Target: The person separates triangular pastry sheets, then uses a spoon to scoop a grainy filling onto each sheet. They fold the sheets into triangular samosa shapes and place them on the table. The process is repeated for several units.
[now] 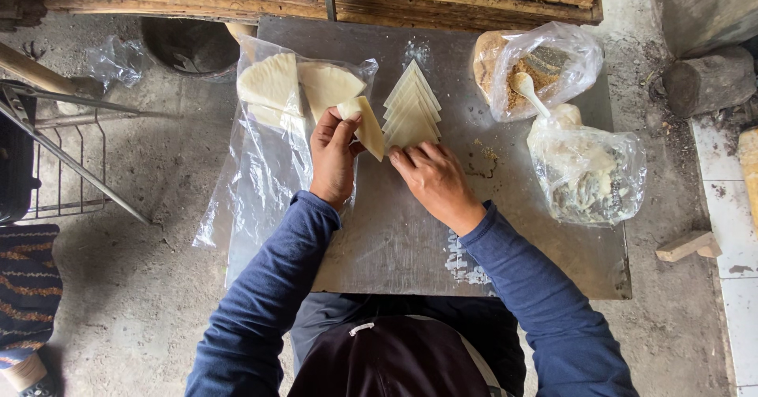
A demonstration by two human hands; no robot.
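Thin triangular dough sheet (369, 127) in left hand (333, 159)

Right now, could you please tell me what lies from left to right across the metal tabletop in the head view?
Clear bag of pale wrapper sheets → left hand holding one folded wrapper → fanned stack of triangular wrappers → bag of brown crumbly filling with a spoon.
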